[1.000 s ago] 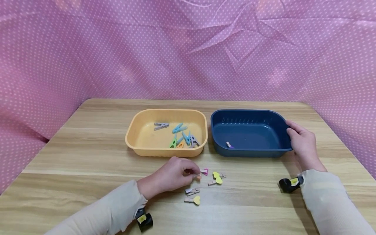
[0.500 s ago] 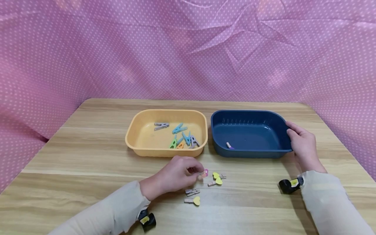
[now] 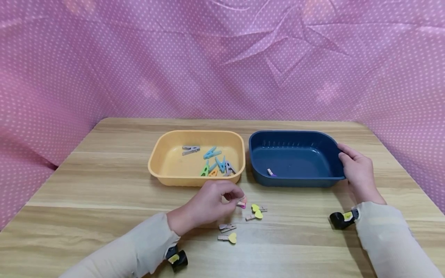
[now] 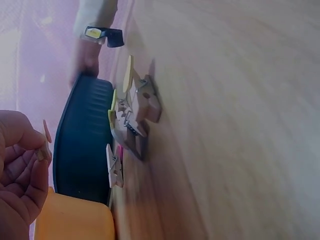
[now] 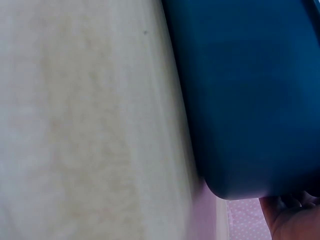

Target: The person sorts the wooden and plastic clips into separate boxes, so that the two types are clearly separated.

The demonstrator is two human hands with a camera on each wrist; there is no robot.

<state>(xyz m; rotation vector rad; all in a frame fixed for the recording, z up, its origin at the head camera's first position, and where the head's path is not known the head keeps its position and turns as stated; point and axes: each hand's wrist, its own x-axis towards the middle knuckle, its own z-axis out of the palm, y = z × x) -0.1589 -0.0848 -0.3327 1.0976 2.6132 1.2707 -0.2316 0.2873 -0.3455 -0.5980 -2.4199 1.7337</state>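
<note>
My left hand (image 3: 210,202) pinches a small wooden clothespin (image 4: 45,150) with an orange heart between thumb and fingertips, raised in front of the two bins. Just below it on the table lies a clothespin with a pink heart (image 3: 242,205). To the right are two clothespins with yellow hearts (image 3: 259,214). Nearer me lie another yellow-heart clothespin (image 3: 232,238) and a plain-looking wooden one (image 3: 228,227). My right hand (image 3: 359,172) grips the right rim of the dark blue bin (image 3: 295,181). Inside that bin lies one clothespin with a purple part (image 3: 271,172).
Left of the blue bin, a narrow gap away, stands a yellow bin (image 3: 194,180) with several plastic clothespins (image 3: 212,152) in blue, green, orange and grey. The wooden table (image 3: 292,243) extends around both bins. A pink dotted curtain (image 3: 222,58) hangs behind.
My left hand has moved right and a little away from me, lifting the orange-heart clothespin off the table area. My right hand stays on the blue bin's rim.
</note>
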